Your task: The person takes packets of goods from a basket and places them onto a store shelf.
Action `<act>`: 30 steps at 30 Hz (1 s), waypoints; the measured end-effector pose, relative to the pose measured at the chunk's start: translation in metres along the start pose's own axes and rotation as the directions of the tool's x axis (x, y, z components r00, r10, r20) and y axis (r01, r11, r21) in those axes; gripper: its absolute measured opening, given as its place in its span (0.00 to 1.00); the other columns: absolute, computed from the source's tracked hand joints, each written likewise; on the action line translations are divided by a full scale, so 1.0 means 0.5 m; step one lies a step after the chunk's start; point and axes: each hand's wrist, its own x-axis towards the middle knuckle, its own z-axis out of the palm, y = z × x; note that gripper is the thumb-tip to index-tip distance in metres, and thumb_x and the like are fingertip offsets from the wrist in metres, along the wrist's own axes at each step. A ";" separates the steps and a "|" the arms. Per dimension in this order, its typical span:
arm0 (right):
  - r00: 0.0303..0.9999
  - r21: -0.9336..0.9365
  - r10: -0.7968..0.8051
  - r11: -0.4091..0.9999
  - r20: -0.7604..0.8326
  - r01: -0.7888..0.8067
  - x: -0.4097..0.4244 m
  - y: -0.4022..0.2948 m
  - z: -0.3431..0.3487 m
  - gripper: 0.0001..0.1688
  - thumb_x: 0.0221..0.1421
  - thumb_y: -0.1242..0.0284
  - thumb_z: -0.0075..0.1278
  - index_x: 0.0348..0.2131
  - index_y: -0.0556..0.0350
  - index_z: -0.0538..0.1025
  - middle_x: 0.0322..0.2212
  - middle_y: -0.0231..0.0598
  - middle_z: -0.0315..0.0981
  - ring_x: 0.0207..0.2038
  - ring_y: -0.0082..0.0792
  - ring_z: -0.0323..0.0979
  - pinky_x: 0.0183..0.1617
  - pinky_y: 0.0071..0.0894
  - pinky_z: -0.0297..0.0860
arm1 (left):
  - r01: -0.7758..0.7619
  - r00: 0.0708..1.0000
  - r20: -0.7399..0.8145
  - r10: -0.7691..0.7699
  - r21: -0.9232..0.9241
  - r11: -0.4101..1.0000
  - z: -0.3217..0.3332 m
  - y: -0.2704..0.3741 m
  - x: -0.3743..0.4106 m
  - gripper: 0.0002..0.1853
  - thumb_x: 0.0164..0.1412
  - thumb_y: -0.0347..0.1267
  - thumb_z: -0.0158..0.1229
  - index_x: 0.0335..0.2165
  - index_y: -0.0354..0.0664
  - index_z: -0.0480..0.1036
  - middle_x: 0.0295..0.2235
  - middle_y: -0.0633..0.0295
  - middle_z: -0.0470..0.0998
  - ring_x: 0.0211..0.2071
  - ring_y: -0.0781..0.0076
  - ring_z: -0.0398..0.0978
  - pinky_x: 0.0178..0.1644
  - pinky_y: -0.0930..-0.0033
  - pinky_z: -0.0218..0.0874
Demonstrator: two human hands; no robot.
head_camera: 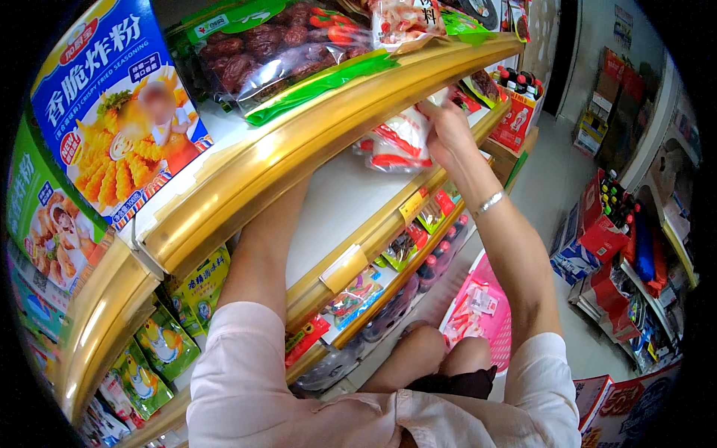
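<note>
My right hand [446, 130], with a silver bracelet at the wrist, is at the right part of a white shelf [344, 193], against clear plastic bags of white contents with red print [396, 143]. Its fingertips are partly hidden, so its grip is unclear. My left forearm reaches under the gold-edged upper shelf [336, 131], which hides the left hand. Below on the floor, beside my knees, stands a pink plastic basket [496, 316] holding red and white packets [473, 308].
Above are a bag of dried red dates [269, 47] and a blue seasoning box [120, 106]. Lower shelves hold packets [355, 291] and bottles [431, 266]. Cartons of bottles [605, 224] stand across the aisle at the right; another bottle carton [512, 115] is beyond the shelf end.
</note>
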 end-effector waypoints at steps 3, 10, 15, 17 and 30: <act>0.999 -0.037 0.013 0.999 0.041 -0.012 0.015 0.001 0.016 0.17 0.51 0.82 0.46 0.43 0.62 0.67 0.41 0.42 0.68 0.43 0.36 0.68 0.49 0.36 0.66 | -0.031 0.998 0.046 0.034 -0.062 0.998 0.057 0.025 0.008 0.13 0.50 0.33 0.55 0.36 0.40 0.68 0.26 0.58 0.73 0.21 0.70 0.71 0.17 0.74 0.60; 0.927 -0.696 0.202 0.714 0.316 0.081 0.064 0.045 0.019 0.37 0.40 0.80 0.58 0.51 0.60 0.62 0.49 0.41 0.64 0.47 0.34 0.64 0.53 0.27 0.60 | -0.075 0.997 0.010 0.077 -0.104 0.992 0.042 0.068 0.000 0.13 0.51 0.33 0.54 0.37 0.40 0.68 0.27 0.57 0.73 0.22 0.69 0.71 0.17 0.73 0.60; 0.912 -0.860 0.169 0.431 0.375 0.273 0.074 0.018 0.026 0.32 0.42 0.72 0.57 0.48 0.60 0.66 0.43 0.47 0.69 0.44 0.40 0.67 0.48 0.32 0.64 | -0.091 0.996 0.011 0.093 -0.132 0.987 0.052 0.077 0.002 0.14 0.51 0.33 0.54 0.37 0.39 0.68 0.27 0.57 0.73 0.22 0.69 0.72 0.18 0.73 0.61; 0.871 -0.856 0.031 0.210 0.490 0.473 0.095 0.036 0.002 0.33 0.43 0.67 0.56 0.48 0.60 0.66 0.43 0.51 0.69 0.45 0.44 0.67 0.49 0.33 0.64 | -0.096 0.995 0.012 0.099 -0.146 0.985 0.058 0.086 0.001 0.14 0.51 0.33 0.53 0.37 0.39 0.68 0.28 0.57 0.74 0.22 0.69 0.72 0.18 0.73 0.61; 0.947 -0.878 -0.018 -0.380 0.322 0.291 -0.063 0.102 0.069 0.59 0.32 0.49 0.59 0.58 0.49 0.50 0.60 0.49 0.38 0.61 0.57 0.37 0.54 0.74 0.46 | -0.111 0.993 0.018 0.117 -0.219 0.969 0.056 0.108 0.005 0.14 0.52 0.33 0.52 0.38 0.39 0.68 0.29 0.56 0.74 0.24 0.68 0.73 0.19 0.72 0.63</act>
